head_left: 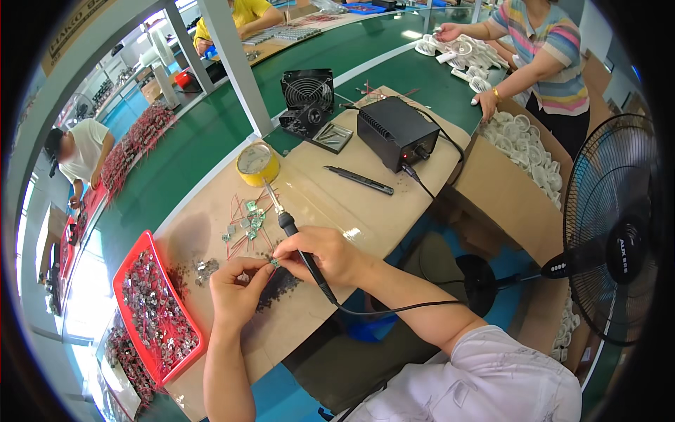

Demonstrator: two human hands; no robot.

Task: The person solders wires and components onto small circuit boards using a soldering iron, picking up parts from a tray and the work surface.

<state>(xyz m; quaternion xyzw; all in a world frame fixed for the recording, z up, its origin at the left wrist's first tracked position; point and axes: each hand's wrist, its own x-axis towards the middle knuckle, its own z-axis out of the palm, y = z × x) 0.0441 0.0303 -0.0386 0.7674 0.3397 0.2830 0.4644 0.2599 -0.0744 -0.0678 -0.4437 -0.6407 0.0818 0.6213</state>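
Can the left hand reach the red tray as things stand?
Likely yes: the left hand is right of the red tray, whose top is open, and nothing tall stands between. It seems to be pinching a small green part, though, so may need freeing first.

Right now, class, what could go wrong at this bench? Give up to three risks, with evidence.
Burn: the right hand holds a soldering iron while pinching a small green circuit board with the left hand; if the iron is hot, swinging its tip round could touch bare fingers.
Snag: the iron's black cable crosses the right forearm, so an arm movement might tug it.
Drop: the small board, gripped only by fingertips, could slip among the dark bits on the tabletop.
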